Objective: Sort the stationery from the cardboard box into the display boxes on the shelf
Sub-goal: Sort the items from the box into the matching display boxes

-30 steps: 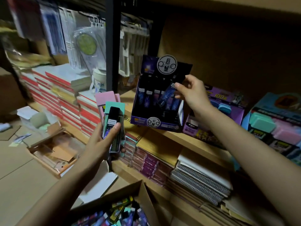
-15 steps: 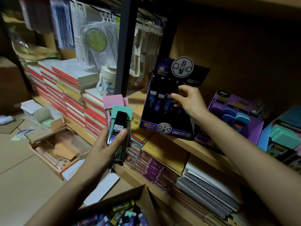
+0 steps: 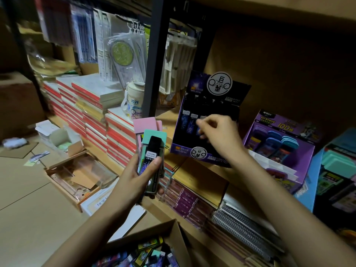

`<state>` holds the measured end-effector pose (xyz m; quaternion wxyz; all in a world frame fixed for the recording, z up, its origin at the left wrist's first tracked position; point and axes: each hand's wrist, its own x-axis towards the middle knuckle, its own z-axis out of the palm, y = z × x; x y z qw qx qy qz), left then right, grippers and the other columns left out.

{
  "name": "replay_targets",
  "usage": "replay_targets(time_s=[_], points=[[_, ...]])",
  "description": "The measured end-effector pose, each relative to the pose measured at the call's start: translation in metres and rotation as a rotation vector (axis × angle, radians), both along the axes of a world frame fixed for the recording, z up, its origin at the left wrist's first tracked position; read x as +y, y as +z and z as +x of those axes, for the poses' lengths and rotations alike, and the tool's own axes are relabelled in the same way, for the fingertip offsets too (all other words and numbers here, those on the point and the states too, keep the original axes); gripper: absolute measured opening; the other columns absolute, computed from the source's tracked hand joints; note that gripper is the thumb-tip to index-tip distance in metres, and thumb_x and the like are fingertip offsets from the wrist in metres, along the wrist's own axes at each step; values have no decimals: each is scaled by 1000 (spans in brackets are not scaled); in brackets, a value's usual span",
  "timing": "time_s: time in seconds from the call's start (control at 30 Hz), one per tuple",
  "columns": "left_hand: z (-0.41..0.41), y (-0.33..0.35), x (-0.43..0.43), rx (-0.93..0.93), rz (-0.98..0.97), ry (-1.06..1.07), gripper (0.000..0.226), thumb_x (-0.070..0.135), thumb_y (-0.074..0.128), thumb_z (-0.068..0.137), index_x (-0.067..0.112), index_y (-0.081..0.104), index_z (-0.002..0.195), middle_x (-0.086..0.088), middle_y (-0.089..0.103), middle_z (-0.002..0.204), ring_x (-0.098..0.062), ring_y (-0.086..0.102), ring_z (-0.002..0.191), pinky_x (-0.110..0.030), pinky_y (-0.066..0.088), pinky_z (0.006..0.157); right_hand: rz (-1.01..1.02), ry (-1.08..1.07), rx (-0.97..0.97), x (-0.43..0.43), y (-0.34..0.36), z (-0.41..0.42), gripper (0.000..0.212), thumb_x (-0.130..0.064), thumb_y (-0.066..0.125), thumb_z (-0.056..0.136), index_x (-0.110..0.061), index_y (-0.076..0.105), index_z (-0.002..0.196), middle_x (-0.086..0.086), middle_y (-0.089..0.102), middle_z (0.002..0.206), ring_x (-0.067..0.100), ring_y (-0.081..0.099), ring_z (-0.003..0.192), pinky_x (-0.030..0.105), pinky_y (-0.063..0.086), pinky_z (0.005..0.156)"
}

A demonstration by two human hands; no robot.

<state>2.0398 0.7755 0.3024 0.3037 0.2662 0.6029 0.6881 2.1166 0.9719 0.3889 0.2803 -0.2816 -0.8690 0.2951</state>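
Observation:
My left hand [image 3: 137, 177] grips a small stack of lead-refill cases [image 3: 151, 149]: a black-capped one in front, teal and pink ones behind. My right hand [image 3: 218, 135] hovers in front of the dark purple display box [image 3: 213, 101] on the shelf. Its fingers are loosely curled near the row of blue cases [image 3: 187, 123] standing inside, and I see nothing in them. The hand is blurred. Below me, the open cardboard box [image 3: 174, 227] holds several more colourful cases [image 3: 148, 253].
Right of the dark box stand a purple display box [image 3: 279, 130] and a blue one with teal cases [image 3: 337, 166]. A black shelf post [image 3: 156, 54] rises to its left. Stacked notebooks [image 3: 90, 112] and spiral pads [image 3: 240, 222] fill the lower shelf. An open carton [image 3: 77, 174] lies on the floor.
My right hand put the blue case it held into the dark purple display box and has drawn back, lower and empty. My left hand still holds the stack.

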Motion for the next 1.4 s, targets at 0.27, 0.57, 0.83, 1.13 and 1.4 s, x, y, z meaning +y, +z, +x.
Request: replay_targets(time_s=[0.27, 0.57, 0.83, 1.13, 1.4], points=[[7, -4, 2, -14, -6, -52, 53, 50, 64, 73, 29, 50, 120, -1, 71, 98, -19, 72, 79, -27, 54, 57, -541, 285, 11, -65, -24, 2, 23, -26, 73, 80, -11, 63, 94, -4, 67, 80, 4, 64, 70, 18, 48, 58], [5, -7, 5, -75, 24, -59, 48, 63, 52, 76, 35, 51, 115, 3, 73, 90, -22, 69, 64, -32, 56, 55, -553, 286, 76, -56, -19, 3, 20, -14, 62, 89, 1, 63, 102, 14, 71, 89, 13, 67, 73, 19, 52, 56], [-1, -8, 5, -76, 60, -8, 38, 50, 51, 85, 31, 52, 118, -3, 72, 88, -22, 67, 59, -30, 55, 52, -483, 83, 390, 8, 23, 20, 5, -11, 57, 92, -14, 59, 88, 0, 65, 76, 6, 64, 57, 17, 52, 49], [0, -5, 4, -61, 89, -8, 36, 46, 51, 87, 31, 52, 120, -8, 69, 92, -22, 66, 57, -22, 51, 49, 68, 30, 203, 68, 18, 14, 13, -16, 60, 90, -20, 61, 103, -7, 61, 92, 16, 62, 91, 28, 53, 79], [0, -5, 4, -35, 74, -2, 37, 49, 49, 85, 32, 51, 117, 2, 72, 84, -21, 66, 56, -23, 51, 47, -63, 87, 195, 74, 13, 3, 17, -9, 62, 88, -7, 63, 105, -1, 63, 83, 17, 64, 77, 27, 57, 70]])
